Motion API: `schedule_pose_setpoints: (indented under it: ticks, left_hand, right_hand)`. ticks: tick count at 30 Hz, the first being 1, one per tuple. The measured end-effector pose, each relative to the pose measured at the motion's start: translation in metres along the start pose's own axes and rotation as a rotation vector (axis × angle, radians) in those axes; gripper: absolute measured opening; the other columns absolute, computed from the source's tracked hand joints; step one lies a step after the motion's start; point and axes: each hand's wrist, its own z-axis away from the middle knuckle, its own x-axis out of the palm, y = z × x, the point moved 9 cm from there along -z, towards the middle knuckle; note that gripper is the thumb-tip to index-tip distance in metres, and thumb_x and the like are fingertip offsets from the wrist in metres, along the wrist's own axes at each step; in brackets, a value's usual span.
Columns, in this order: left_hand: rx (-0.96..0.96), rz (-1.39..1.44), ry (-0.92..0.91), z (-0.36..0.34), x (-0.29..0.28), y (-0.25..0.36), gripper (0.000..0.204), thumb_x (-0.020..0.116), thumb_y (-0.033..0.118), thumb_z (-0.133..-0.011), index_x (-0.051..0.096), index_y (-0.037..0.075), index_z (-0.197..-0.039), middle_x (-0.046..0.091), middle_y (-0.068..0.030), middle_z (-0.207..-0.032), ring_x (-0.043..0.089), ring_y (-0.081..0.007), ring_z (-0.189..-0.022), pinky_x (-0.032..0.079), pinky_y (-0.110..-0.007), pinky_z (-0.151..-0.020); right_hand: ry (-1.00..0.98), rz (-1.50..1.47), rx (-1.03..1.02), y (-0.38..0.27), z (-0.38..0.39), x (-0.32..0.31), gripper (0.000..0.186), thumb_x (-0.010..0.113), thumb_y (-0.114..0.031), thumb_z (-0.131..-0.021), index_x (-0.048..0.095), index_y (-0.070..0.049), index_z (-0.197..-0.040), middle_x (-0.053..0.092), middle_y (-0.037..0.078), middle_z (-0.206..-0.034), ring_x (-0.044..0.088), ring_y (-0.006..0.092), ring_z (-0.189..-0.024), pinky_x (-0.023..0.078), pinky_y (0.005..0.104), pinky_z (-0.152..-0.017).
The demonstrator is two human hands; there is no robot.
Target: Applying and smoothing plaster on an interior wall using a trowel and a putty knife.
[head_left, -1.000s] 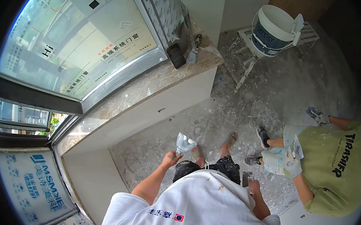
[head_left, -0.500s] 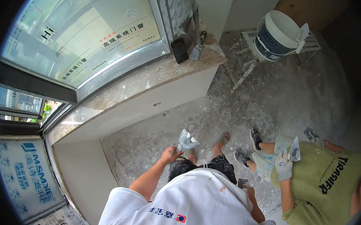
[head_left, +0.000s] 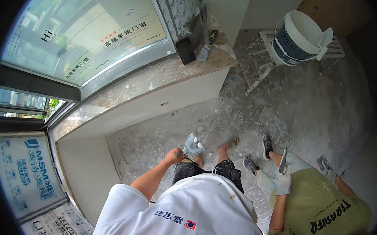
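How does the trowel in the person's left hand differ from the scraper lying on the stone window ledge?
The trowel is held in the left hand above the dusty floor, while the scraper lies untouched on the ledge. The trowel's blade is wide and carries white lumps of plaster; the scraper's blade looks narrower, and no such lumps show on it. The trowel is near the person's feet; the scraper rests beside a dark block. Both have flat metal blades.

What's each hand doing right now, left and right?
Left hand: closed on the handle of a putty knife with white filler on the blade.
Right hand: not in view, hidden behind the white shirt.
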Motion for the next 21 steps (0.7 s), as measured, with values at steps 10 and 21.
schedule_pose_setpoints:
  ticks: [10, 21]
  left_hand:
    - [-0.077, 0.059, -0.047, -0.044, -0.010, 0.095, 0.051, 0.069, 0.056, -0.084, 0.074, 0.006, -0.097, 0.072, -0.0202, -0.097, 0.067, -0.0391, -0.097, 0.053, -0.046, -0.083]
    - [-0.011, -0.015, -0.017, -0.089, -0.018, 0.199, 0.045, 0.071, 0.049, -0.081, 0.074, 0.007, -0.097, 0.073, -0.0186, -0.093, 0.069, -0.0383, -0.093, 0.053, -0.046, -0.081]
  right_hand:
    - [0.265, 0.876, -0.340, -0.050, -0.073, -0.074, 0.036, 0.052, -0.012, -0.096, 0.059, 0.001, -0.129, 0.058, 0.022, -0.133, 0.061, 0.0363, -0.118, 0.053, 0.0393, -0.099]
    - [0.136, -0.107, 0.161, 0.163, -0.060, -0.043, 0.047, 0.054, -0.009, -0.098, 0.044, 0.003, -0.142, 0.057, 0.014, -0.134, 0.057, 0.0263, -0.123, 0.048, 0.0358, -0.100]
